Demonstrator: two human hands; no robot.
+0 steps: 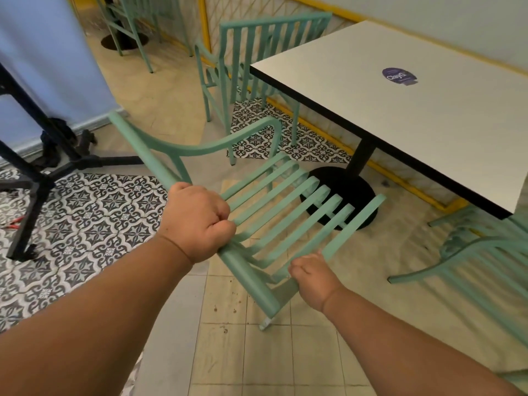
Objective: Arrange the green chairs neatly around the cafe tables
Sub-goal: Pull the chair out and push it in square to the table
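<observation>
A green slatted chair [288,207] is tilted in front of me, its seat facing the white cafe table [400,115]. My left hand [197,221] grips the chair's top rail. My right hand [314,278] grips the frame lower down, on the chair's right side. A second green chair [257,52] stands at the table's far end, against the wall. A third green chair [468,267] is at the right, partly under the table and blurred.
The table stands on a black post with a round black base [354,192]. A black metal stand [37,178] is on the patterned tiles at left. A further green chair [128,21] stands at the back. A yellow rail [400,178] runs along the wall.
</observation>
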